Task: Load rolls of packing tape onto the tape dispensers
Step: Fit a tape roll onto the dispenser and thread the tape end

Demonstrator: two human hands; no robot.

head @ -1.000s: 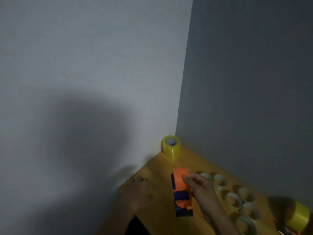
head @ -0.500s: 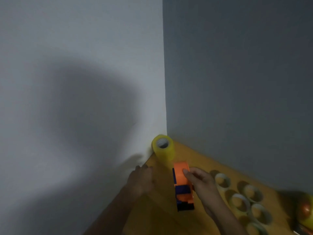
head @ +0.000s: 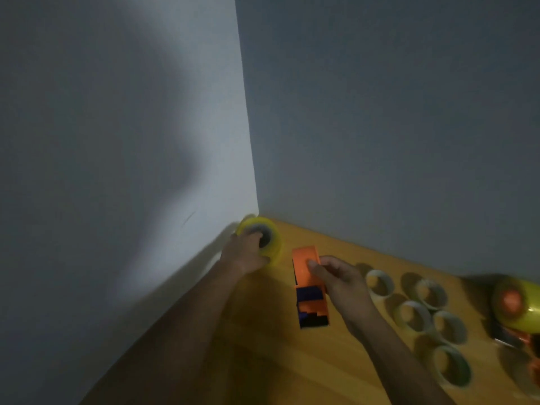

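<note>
A yellow roll of packing tape [head: 270, 233] stands on its edge in the far corner of the wooden table [head: 292, 361], against the wall. My left hand [head: 244, 254] is closed around its near side, with fingers at the core hole. An orange and blue tape dispenser [head: 308, 287] lies on the table just right of it. My right hand [head: 339, 277] grips the dispenser from its right side, fingers over the orange top. At the right edge sits a second yellow roll [head: 523, 305] with an orange dispenser hub inside its core.
Several empty cardboard tape cores [head: 415, 314] stand in a cluster right of my right hand. Two walls meet at the corner behind the table; the left wall runs close along the table's left edge. The light is dim.
My left hand moved from the table edge up to the corner and closed on the yellow roll. My right hand stayed on the dispenser.
</note>
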